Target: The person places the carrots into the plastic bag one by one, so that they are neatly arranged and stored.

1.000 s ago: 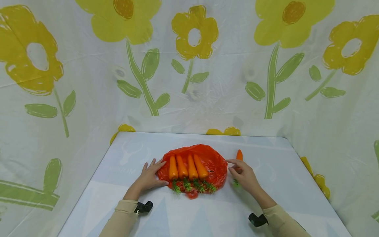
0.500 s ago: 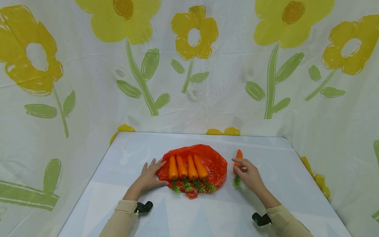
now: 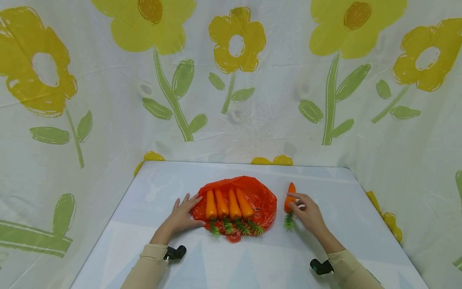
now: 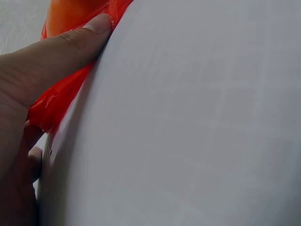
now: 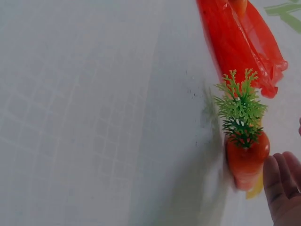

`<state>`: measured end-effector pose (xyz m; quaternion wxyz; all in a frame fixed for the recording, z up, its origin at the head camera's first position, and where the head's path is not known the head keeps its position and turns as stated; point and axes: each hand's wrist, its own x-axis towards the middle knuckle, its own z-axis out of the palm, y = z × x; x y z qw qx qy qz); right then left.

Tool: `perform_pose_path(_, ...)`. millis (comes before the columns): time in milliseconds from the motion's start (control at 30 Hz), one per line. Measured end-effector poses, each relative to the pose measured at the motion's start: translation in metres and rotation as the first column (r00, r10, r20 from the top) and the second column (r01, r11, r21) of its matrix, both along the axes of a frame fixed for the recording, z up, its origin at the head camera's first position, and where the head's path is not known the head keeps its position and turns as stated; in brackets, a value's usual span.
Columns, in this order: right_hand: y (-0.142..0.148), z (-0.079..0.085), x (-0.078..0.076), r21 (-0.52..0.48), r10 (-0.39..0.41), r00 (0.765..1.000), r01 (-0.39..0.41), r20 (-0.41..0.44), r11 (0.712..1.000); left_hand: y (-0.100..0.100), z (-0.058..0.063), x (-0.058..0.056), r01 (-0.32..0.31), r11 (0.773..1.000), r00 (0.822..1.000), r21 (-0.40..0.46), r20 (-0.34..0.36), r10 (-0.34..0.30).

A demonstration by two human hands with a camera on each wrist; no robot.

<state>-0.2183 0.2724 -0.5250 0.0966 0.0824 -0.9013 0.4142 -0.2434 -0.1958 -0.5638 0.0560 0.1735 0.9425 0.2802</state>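
Observation:
My left hand (image 3: 181, 216) rests with spread fingers on the left edge of a red plastic bag (image 3: 267, 202). In the left wrist view its thumb (image 4: 75, 44) presses the bag's edge. Several orange carrots (image 3: 234, 204) with green tops lie side by side on the bag. One more carrot (image 3: 289, 202) lies on the table to the right of the bag, its leafy top (image 5: 242, 108) towards me. My right hand (image 3: 309, 214) is at this carrot's right side, index finger reaching over it and thumb near its thick end. In the right wrist view, fingers (image 5: 282, 179) show right beside it.
Everything lies on a pale, patterned table (image 3: 231, 269). Behind and at the sides hangs a white curtain (image 3: 274, 120) printed with yellow flowers. Each wrist carries a small black camera mount, such as the left one (image 3: 176, 253).
My right hand has moved from the bag's right edge to the right, over and then beside the loose carrot, uncovering more of it. The left hand and the bag have stayed put.

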Motion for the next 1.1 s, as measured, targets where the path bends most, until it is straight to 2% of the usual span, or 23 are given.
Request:
perform_pose_path(300,0.005,-0.006,-0.003,0.01,-0.01,1.0,0.009,0.024,1.0,0.0,0.002,0.001,0.008,1.0,1.0,0.004,-0.001,-0.008)
perform_pose_path(733,0.01,-0.009,-0.008,0.037,-0.076,0.98,0.07,0.183,0.997,0.0,0.001,0.001,0.008,1.0,1.0,0.013,-0.012,-0.008)
perform_pose_path(1100,0.004,-0.014,-0.015,0.043,-0.076,0.97,0.068,0.233,0.997,0.001,0.001,0.002,-0.005,1.0,1.0,0.018,-0.002,0.005)
